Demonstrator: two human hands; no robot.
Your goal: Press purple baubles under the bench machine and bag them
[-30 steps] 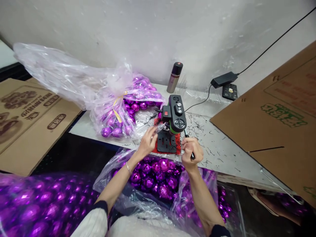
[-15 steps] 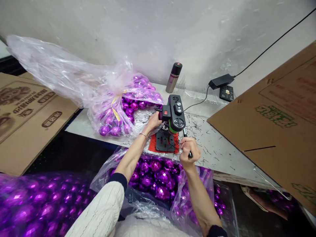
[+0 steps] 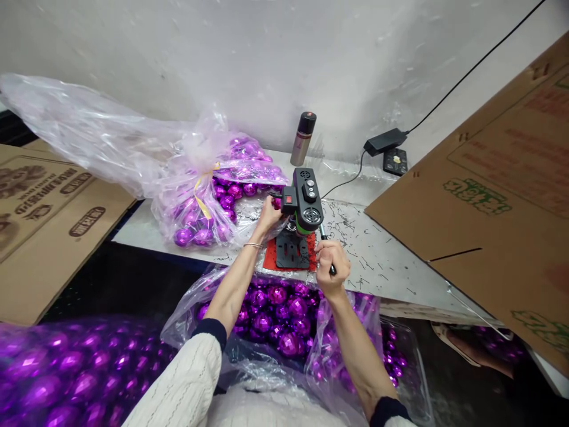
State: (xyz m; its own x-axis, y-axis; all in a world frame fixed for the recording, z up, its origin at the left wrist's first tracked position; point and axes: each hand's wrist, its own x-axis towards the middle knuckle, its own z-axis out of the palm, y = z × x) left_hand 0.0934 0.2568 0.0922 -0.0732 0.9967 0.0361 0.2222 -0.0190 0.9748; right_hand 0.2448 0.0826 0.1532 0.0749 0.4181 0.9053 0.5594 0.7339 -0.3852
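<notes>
A small black press [image 3: 307, 200] with a red switch and a lever stands on the worktop. My right hand [image 3: 332, 264] is wrapped round its lever handle [image 3: 333, 270], at the press's front right. On the other side, my left hand [image 3: 269, 214] reaches in beside the press head, fingers closed on a shiny purple bauble [image 3: 277, 203] that is mostly hidden. Below the head is a slotted black base plate [image 3: 292, 250] on a red mat [image 3: 269, 258]. Nearest me, an open plastic bag holds many faceted purple baubles [image 3: 288, 308].
A tied clear bag [image 3: 186, 204] of purple baubles lies left on the worktop [image 3: 355, 249], which is strewn with dark bits. Behind stands a spray can [image 3: 303, 139]; a power adapter [image 3: 384, 142] is at right. Cardboard boxes [image 3: 480, 196] flank both sides. More baubles [image 3: 75, 373] fill the lower left.
The whole view has shifted slightly, so things appear a little further left. Both hands keep nearly the same places at the press, the right still on the lever.
</notes>
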